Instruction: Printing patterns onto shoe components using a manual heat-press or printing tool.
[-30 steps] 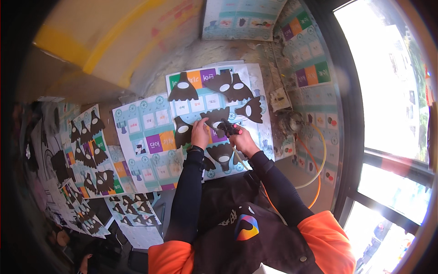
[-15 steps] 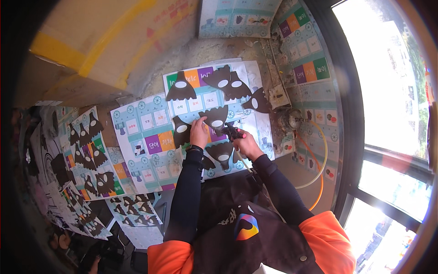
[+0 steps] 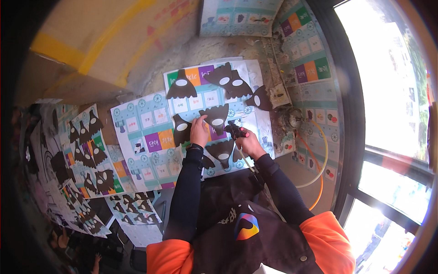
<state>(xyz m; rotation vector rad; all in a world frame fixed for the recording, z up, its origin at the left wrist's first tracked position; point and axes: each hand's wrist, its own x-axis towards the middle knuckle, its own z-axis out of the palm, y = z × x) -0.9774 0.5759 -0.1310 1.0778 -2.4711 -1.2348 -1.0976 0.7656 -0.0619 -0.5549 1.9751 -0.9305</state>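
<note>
A dark brown fan-shaped piece with a scalloped edge and a white oval (image 3: 217,121) lies on a printed sheet (image 3: 190,106) in front of me. My left hand (image 3: 199,131) rests at this piece's left edge, fingers stretched out and touching it. In my right hand (image 3: 250,144) is a black spray gun (image 3: 235,131), its nozzle pointing up and left toward the same piece, with a small gap between. A pale hose runs down from the gun. Similar dark pieces lie around: one left of my left hand (image 3: 182,129), one below (image 3: 221,152), several farther back.
A cardboard box (image 3: 91,41) with yellow tape stands at the far left. More sheets bearing dark pieces (image 3: 91,150) lie to the left. Orange and yellowish hoses (image 3: 324,171) loop from a crusted metal fitting (image 3: 290,119) on the right, beside the window frame (image 3: 349,91).
My right hand has drawn the spray gun slightly right, away from the fan-shaped piece. My left hand stays at that piece's edge.
</note>
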